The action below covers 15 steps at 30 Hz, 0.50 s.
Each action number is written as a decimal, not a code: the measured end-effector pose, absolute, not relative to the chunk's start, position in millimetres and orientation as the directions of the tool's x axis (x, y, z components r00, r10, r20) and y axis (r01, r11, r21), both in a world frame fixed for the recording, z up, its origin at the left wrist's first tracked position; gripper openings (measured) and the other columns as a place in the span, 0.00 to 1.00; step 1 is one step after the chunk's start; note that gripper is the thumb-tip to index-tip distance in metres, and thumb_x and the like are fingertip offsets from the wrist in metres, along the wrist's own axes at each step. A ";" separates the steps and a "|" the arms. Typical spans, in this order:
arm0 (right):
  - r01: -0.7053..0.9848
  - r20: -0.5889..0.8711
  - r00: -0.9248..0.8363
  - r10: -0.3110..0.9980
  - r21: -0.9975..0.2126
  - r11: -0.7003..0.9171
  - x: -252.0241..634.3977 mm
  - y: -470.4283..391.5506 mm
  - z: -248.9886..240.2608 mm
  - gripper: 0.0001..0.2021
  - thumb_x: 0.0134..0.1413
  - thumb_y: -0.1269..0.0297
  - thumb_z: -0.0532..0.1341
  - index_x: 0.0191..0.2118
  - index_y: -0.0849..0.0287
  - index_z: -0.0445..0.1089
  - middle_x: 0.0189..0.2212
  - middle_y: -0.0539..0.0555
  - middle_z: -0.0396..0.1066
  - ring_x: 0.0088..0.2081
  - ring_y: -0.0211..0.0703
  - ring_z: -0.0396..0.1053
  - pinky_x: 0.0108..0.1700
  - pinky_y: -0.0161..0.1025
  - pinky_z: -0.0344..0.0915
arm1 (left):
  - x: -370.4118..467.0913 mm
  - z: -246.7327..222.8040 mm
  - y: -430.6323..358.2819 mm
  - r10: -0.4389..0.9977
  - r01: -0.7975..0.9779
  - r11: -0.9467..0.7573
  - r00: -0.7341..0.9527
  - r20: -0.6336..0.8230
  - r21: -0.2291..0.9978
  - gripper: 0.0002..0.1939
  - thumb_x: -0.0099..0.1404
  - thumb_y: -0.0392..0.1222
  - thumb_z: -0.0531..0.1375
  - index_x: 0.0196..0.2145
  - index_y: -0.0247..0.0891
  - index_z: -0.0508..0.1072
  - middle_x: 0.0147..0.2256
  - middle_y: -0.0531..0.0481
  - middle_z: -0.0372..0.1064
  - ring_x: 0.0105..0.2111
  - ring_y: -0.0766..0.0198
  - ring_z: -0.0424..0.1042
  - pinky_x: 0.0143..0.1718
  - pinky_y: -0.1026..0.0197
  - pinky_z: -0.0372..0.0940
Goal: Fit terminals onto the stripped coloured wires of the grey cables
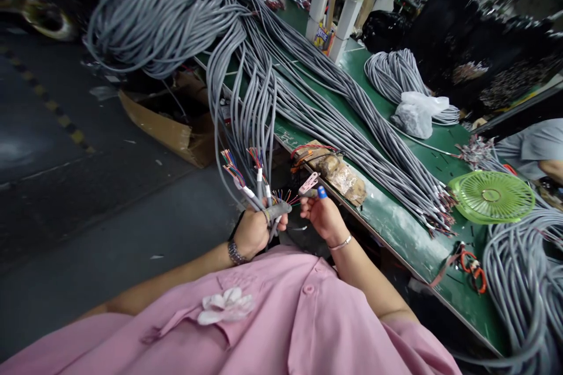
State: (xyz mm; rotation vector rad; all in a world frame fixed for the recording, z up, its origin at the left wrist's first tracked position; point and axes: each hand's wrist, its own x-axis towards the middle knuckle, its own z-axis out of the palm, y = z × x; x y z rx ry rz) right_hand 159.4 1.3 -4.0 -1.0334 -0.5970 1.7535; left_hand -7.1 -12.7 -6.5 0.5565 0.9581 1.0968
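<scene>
My left hand (255,231) is closed around several grey cables (256,204) whose stripped ends fan out in coloured wires (233,169). White bands sit just below some of those ends. A grey covering wraps the thumb of that hand. To its right, my right hand (324,218) is closed on a small pink tool (309,183), with a blue wrap (322,192) on one finger. Thin coloured wires (285,198) spread between the two hands, near the tool but with no contact that I can make out.
Long grey cable bundles (343,99) lie along the green table (396,234). A brown block (347,180), orange-handled scissors (474,269) and a green fan (491,196) are on the right. A cardboard box (171,129) stands below left. Another person's sleeve (534,146) shows at the far right.
</scene>
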 end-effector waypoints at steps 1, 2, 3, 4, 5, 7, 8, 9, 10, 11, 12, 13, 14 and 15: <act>-0.496 -0.375 -0.154 0.914 -0.771 -0.399 161.5 4.1 -2.4 0.22 0.51 0.43 0.61 0.35 0.61 0.72 0.29 0.52 0.71 0.26 0.34 0.64 0.28 0.33 0.65 | -6.8 -4.7 -12.6 0.920 -0.482 0.387 0.146 -0.364 0.786 0.08 0.50 0.41 0.67 0.25 0.34 0.74 0.17 0.52 0.69 0.16 0.68 0.66 0.17 0.66 0.62; -0.484 -0.365 -0.152 0.919 -0.783 -0.391 162.5 6.8 -0.5 0.23 0.51 0.42 0.61 0.36 0.61 0.72 0.29 0.52 0.71 0.26 0.34 0.64 0.27 0.33 0.64 | -6.2 -3.2 -12.4 0.920 -0.475 0.390 0.156 -0.360 0.789 0.08 0.51 0.42 0.67 0.26 0.34 0.75 0.17 0.52 0.69 0.16 0.68 0.65 0.17 0.66 0.62; -0.462 -0.345 -0.149 0.927 -0.804 -0.374 162.4 9.2 1.2 0.23 0.50 0.43 0.62 0.36 0.61 0.73 0.30 0.52 0.71 0.26 0.34 0.63 0.27 0.32 0.64 | -5.3 -1.8 -12.1 0.918 -0.465 0.395 0.170 -0.357 0.792 0.08 0.50 0.42 0.67 0.26 0.34 0.75 0.17 0.52 0.69 0.15 0.69 0.65 0.17 0.66 0.62; -0.436 -0.319 -0.132 0.938 -0.832 -0.345 161.4 11.1 2.5 0.22 0.50 0.44 0.63 0.36 0.61 0.73 0.29 0.52 0.71 0.25 0.33 0.63 0.26 0.32 0.63 | -4.2 -0.4 -11.6 0.916 -0.456 0.402 0.187 -0.356 0.794 0.08 0.50 0.41 0.67 0.26 0.33 0.75 0.17 0.52 0.69 0.15 0.69 0.64 0.16 0.66 0.61; -0.403 -0.290 -0.093 0.953 -0.864 -0.302 159.8 12.6 2.9 0.20 0.49 0.45 0.64 0.35 0.61 0.73 0.27 0.51 0.70 0.24 0.33 0.61 0.26 0.32 0.61 | -3.0 0.9 -11.0 0.913 -0.454 0.408 0.202 -0.355 0.792 0.08 0.51 0.41 0.67 0.26 0.33 0.76 0.17 0.52 0.68 0.15 0.69 0.64 0.16 0.66 0.61; -0.314 -0.215 0.041 0.976 -0.930 -0.191 156.2 14.4 1.2 0.18 0.50 0.47 0.64 0.30 0.61 0.71 0.22 0.49 0.68 0.22 0.31 0.58 0.24 0.31 0.57 | -0.5 3.5 -9.5 0.911 -0.472 0.413 0.220 -0.349 0.779 0.07 0.51 0.41 0.67 0.26 0.34 0.75 0.18 0.52 0.69 0.15 0.69 0.64 0.16 0.66 0.61; -0.269 -0.173 0.112 0.979 -0.953 -0.138 154.6 15.0 -0.7 0.18 0.51 0.47 0.64 0.28 0.60 0.71 0.21 0.48 0.67 0.21 0.31 0.57 0.24 0.31 0.56 | 0.6 4.7 -8.7 0.912 -0.489 0.411 0.221 -0.346 0.770 0.07 0.51 0.41 0.67 0.25 0.34 0.75 0.18 0.52 0.69 0.15 0.69 0.65 0.16 0.66 0.61; -0.239 -0.140 0.159 0.977 -0.966 -0.099 153.3 15.7 -2.8 0.19 0.53 0.46 0.62 0.27 0.60 0.70 0.20 0.48 0.67 0.21 0.31 0.57 0.25 0.31 0.56 | 1.7 5.7 -8.0 0.913 -0.504 0.408 0.221 -0.343 0.761 0.07 0.51 0.40 0.67 0.25 0.35 0.75 0.18 0.52 0.69 0.16 0.69 0.65 0.16 0.66 0.61; -0.238 -0.124 0.175 0.977 -0.968 -0.081 152.3 16.5 -4.7 0.20 0.54 0.45 0.61 0.28 0.60 0.71 0.21 0.49 0.68 0.21 0.32 0.58 0.25 0.32 0.57 | 2.8 6.5 -7.3 0.913 -0.513 0.408 0.224 -0.341 0.755 0.07 0.51 0.40 0.67 0.24 0.35 0.74 0.18 0.52 0.69 0.16 0.68 0.65 0.16 0.67 0.61; -0.270 -0.134 0.159 0.978 -0.959 -0.088 151.5 17.6 -6.1 0.21 0.54 0.44 0.60 0.29 0.60 0.71 0.23 0.50 0.69 0.22 0.32 0.59 0.26 0.32 0.58 | 3.8 7.1 -6.7 0.911 -0.516 0.412 0.232 -0.340 0.751 0.07 0.51 0.40 0.67 0.24 0.35 0.74 0.18 0.53 0.69 0.16 0.68 0.65 0.16 0.67 0.61; -0.330 -0.165 0.115 0.980 -0.936 -0.119 150.7 18.8 -6.8 0.22 0.53 0.42 0.60 0.30 0.60 0.71 0.24 0.50 0.69 0.23 0.33 0.60 0.27 0.33 0.59 | 4.9 7.6 -6.2 0.908 -0.511 0.419 0.244 -0.340 0.751 0.07 0.51 0.40 0.67 0.25 0.35 0.74 0.18 0.53 0.69 0.16 0.68 0.65 0.16 0.67 0.61; -0.402 -0.200 0.056 0.978 -0.901 -0.162 150.0 20.1 -6.7 0.22 0.52 0.41 0.60 0.32 0.59 0.71 0.25 0.50 0.69 0.24 0.34 0.61 0.27 0.33 0.60 | 5.9 7.9 -5.7 0.906 -0.505 0.423 0.255 -0.338 0.752 0.07 0.51 0.40 0.67 0.25 0.34 0.74 0.17 0.53 0.69 0.16 0.69 0.65 0.16 0.67 0.61; -0.469 -0.229 -0.004 0.973 -0.859 -0.205 149.2 21.4 -5.8 0.23 0.52 0.41 0.60 0.32 0.59 0.72 0.26 0.50 0.69 0.24 0.34 0.61 0.28 0.33 0.60 | 7.0 8.0 -5.2 0.905 -0.500 0.424 0.260 -0.337 0.755 0.07 0.52 0.40 0.67 0.25 0.34 0.74 0.17 0.53 0.68 0.15 0.69 0.65 0.16 0.66 0.61; -0.522 -0.247 -0.051 0.968 -0.819 -0.236 148.4 22.7 -4.6 0.23 0.51 0.41 0.61 0.33 0.59 0.72 0.26 0.50 0.69 0.25 0.34 0.62 0.28 0.33 0.61 | 8.1 7.9 -4.7 0.905 -0.497 0.424 0.259 -0.336 0.757 0.07 0.52 0.41 0.67 0.25 0.34 0.74 0.17 0.53 0.68 0.15 0.69 0.65 0.16 0.66 0.61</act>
